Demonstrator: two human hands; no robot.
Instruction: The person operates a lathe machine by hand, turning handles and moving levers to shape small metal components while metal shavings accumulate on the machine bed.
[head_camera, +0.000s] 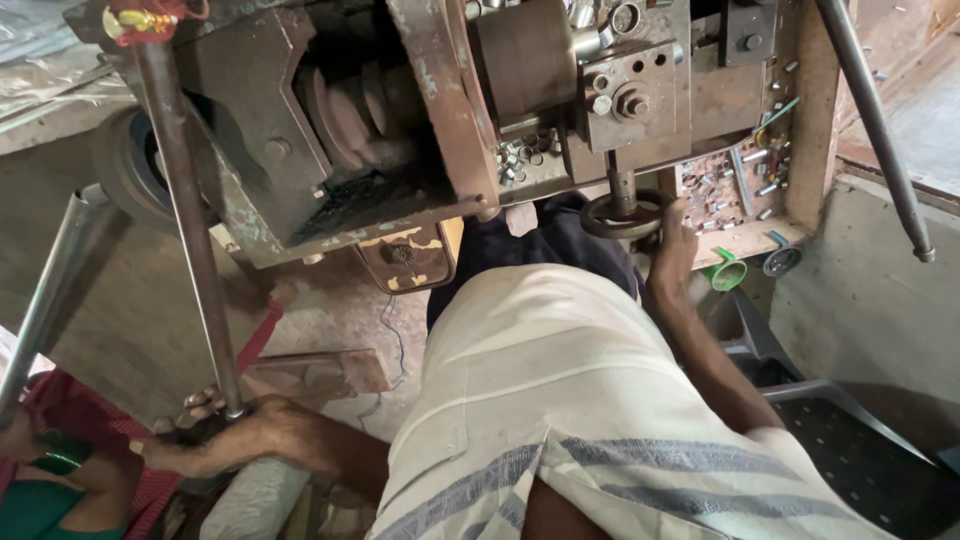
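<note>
Two hands are busy: my left hand (225, 440) clenches the lower end of the long lever bar (185, 210), my right hand (672, 248) grips the small handwheel (622, 213) under the machine. One bar, one wheel, and uncountable small metal sleeves (722, 185) on the tray; I judge a slipping grip could jerk the lever.

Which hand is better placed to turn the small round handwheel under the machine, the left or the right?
The right hand. It already rests on the handwheel rim, while the left hand is far away, wrapped around the long lever low end.
</note>
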